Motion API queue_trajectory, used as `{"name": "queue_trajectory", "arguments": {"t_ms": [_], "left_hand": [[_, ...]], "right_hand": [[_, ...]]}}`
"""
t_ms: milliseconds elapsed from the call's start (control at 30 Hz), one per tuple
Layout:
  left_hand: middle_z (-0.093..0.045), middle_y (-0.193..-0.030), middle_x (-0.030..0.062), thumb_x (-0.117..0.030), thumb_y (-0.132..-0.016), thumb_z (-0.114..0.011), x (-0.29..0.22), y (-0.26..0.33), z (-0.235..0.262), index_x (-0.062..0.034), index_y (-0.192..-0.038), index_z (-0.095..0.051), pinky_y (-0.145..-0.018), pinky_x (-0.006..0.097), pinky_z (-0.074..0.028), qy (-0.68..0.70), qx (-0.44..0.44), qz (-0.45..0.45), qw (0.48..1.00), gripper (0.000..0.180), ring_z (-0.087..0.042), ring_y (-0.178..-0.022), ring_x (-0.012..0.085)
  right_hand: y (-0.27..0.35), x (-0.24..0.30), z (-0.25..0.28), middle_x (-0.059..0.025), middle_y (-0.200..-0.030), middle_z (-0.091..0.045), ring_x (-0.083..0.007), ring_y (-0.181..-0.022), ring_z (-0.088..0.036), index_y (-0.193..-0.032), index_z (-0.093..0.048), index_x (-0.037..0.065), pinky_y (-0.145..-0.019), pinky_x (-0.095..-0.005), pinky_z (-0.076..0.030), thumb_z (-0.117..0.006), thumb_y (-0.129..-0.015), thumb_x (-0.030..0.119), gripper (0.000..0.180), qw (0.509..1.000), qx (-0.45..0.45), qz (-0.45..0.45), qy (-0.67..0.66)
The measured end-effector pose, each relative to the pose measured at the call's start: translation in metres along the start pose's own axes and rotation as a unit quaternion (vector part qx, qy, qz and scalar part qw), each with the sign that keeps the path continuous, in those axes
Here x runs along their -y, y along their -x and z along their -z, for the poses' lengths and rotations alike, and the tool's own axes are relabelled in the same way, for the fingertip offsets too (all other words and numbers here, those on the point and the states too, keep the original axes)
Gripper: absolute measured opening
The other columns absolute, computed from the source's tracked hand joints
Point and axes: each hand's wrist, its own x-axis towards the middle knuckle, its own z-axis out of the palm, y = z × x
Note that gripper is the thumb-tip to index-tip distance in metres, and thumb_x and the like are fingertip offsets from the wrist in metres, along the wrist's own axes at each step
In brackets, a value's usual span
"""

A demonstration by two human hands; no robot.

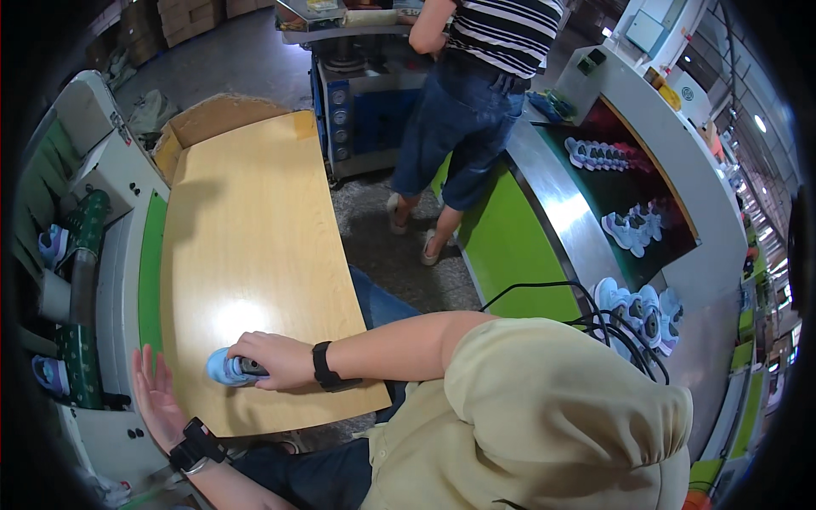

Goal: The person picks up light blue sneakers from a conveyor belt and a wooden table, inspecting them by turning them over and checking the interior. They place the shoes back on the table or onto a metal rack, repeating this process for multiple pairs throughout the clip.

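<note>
On the near part of a wooden table (255, 212) lies a light blue shoe (222, 367) with a dark grey opening. My right hand (285, 360) reaches over the shoe from the right, its fingers closed round the ankle part; the hand hides the heel. My left hand (155, 393) is raised by the table's left edge, palm showing and fingers stretched out, with nothing in it. It is nearest to a machine with green dotted rollers (83, 361), where a blue and purple shoe (51, 375) sits. Another similar shoe (53, 245) sits farther along those rollers.
At the right, a green-sided conveyor machine (501, 229) carries rows of light shoes (629, 229). More shoes (650, 314) stand near black cables (595, 319). A person in a striped top (501, 42) stands ahead, beside a blue cabinet (374, 110). Cardboard (212, 115) borders the table's far end.
</note>
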Motion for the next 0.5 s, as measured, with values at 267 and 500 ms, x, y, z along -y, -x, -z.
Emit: {"name": "queue_trajectory", "arguments": {"t_ms": [267, 500], "left_hand": [[-0.043, -0.158, 0.0150, -0.034, -0.109, -0.048, -0.0048, 0.0039, 0.0049, -0.0062, -0.157, -0.035, -0.115, 0.039, -0.036, -0.005, -0.004, -0.003, 1.000, 0.057, -0.046, -0.141, 0.0258], [-0.043, -0.158, 0.0152, -0.033, -0.108, -0.049, -0.0047, 0.0045, 0.0066, -0.0062, -0.157, -0.035, -0.114, 0.039, -0.037, -0.026, -0.006, -0.015, 1.000, 0.058, -0.048, -0.138, 0.0267]], "right_hand": [[-0.0003, -0.0019, -0.0012, -0.0156, -0.118, -0.058, -0.0362, -0.113, -0.056, -0.129, -0.053, 0.006, -0.097, -0.0441, -0.047, -0.079, -0.075, 0.011, 0.060, 1.000, -0.002, 0.014, -0.001], [0.0008, 0.0003, 0.0018, -0.0156, -0.119, -0.058, -0.0363, -0.114, -0.055, -0.130, -0.054, 0.006, -0.098, -0.0441, -0.047, -0.079, -0.076, 0.011, 0.059, 1.000, 0.001, -0.004, -0.003]]}}
